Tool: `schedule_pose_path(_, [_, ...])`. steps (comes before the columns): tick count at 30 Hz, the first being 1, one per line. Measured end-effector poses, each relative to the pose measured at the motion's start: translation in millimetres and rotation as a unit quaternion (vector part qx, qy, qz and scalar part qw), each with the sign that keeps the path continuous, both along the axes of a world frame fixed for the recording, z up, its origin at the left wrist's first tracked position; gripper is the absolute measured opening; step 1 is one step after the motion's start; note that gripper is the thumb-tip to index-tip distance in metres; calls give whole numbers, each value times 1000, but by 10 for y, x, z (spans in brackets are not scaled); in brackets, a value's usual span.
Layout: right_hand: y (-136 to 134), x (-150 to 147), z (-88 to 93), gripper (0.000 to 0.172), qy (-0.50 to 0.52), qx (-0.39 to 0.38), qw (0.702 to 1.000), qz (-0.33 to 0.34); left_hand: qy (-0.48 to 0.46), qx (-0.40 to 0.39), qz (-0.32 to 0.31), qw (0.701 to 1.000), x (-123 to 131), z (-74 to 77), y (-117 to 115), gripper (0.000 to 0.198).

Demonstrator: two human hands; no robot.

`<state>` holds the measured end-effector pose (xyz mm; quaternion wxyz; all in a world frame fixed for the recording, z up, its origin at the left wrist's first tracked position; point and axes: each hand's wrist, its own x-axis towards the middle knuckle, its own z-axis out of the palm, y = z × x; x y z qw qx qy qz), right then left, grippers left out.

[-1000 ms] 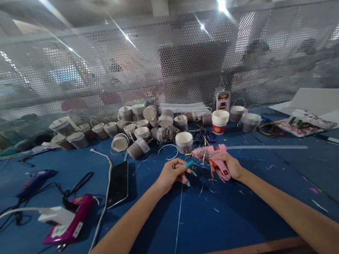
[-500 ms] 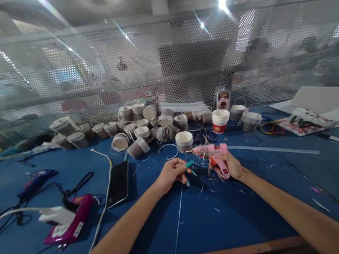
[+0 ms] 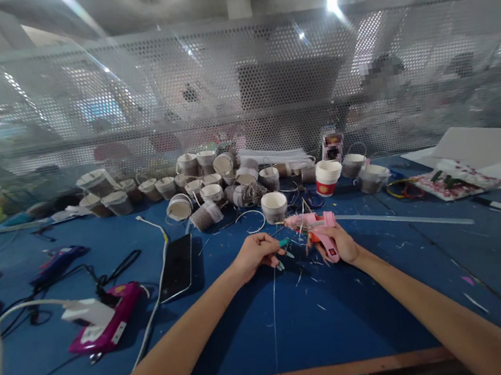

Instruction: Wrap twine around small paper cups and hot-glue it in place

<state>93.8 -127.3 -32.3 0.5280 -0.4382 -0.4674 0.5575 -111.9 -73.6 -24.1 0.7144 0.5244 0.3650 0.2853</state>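
My right hand (image 3: pixel 340 243) is wrapped around the handle of a pink glue gun (image 3: pixel 318 222), its nozzle pointing left. A long translucent glue stick (image 3: pixel 404 219) runs out of the gun's rear. My left hand (image 3: pixel 258 255), with teal nails, is closed in a pinch just left of the nozzle. From its fingers a thin pale strand (image 3: pixel 275 318) trails down over the table's front edge. Behind the nozzle stands a small grey-wrapped cup (image 3: pixel 275 207) with a white inside. A white ring (image 3: pixel 250 221) lies left of that cup.
Several grey-wrapped cups (image 3: pixel 206 216) cluster along the back, before a perforated metal screen (image 3: pixel 198 106). A red-and-white paper cup stack (image 3: pixel 327 178) stands right of centre. On the left lie a black phone (image 3: pixel 177 267), a magenta power strip (image 3: pixel 105 320) and cables. Scraps litter the blue tabletop (image 3: pixel 328 334).
The view has shifted slightly. The strand's lower end has swung to the right, and my left fingers have turned a little. My right hand still holds the glue gun in the same place.
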Motion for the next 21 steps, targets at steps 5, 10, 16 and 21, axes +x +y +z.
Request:
schedule_pose_path(5, [-4, -15, 1, 28, -1, -1, 1000, 11, 3, 1, -2, 1000, 1, 9, -13, 31])
schedule_pose_path(10, [-15, -19, -8, 25, 7, -22, 1000, 20, -5, -5, -8, 1000, -9, 4, -4, 31])
schedule_pose_path(16, [1, -10, -9, 27, 13, 16, 1000, -11, -14, -10, -13, 1000, -13, 11, -8, 29])
schedule_pose_path(21, [4, -26, -38, 26, 14, 18, 1000, -14, -18, -4, -14, 1000, -20, 14, -13, 28])
